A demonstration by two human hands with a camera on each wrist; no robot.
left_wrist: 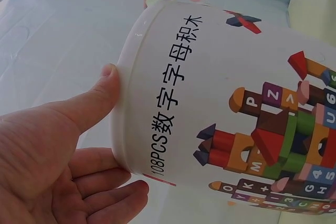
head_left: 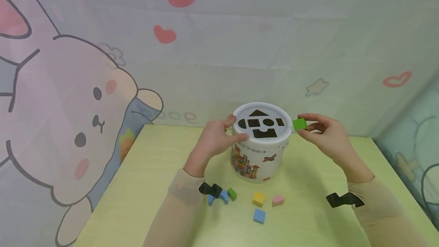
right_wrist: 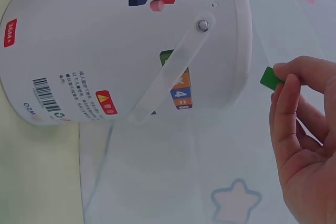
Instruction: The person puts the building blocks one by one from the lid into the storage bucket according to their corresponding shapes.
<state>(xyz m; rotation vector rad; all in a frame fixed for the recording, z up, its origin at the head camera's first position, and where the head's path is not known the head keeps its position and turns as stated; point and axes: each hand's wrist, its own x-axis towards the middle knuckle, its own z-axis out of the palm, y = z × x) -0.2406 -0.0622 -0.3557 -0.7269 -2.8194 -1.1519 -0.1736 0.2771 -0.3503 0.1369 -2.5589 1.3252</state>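
A white bucket [head_left: 258, 163] with printed toy-block pictures stands upright on the table. Its lid [head_left: 262, 106] has several dark cut-out shapes, including a triangle, a circle and a notched one. My left hand [head_left: 217, 137] holds the bucket's upper left edge, thumb on the rim and fingertips against the side in the left wrist view. Between thumb and fingers, my right hand [head_left: 326, 134] pinches a small green block [right_wrist: 271, 78] just off the lid's right edge. A pale carrying handle [right_wrist: 173, 72] hangs down the bucket's side.
In front of the bucket lie a blue arch block [head_left: 224, 196], a green block [head_left: 232, 194], a yellow block [head_left: 258, 199], a pink block [head_left: 278, 201] and a blue square block [head_left: 259, 216]. A printed cloth [head_left: 240, 48] hangs behind the pale green table [head_left: 137, 186].
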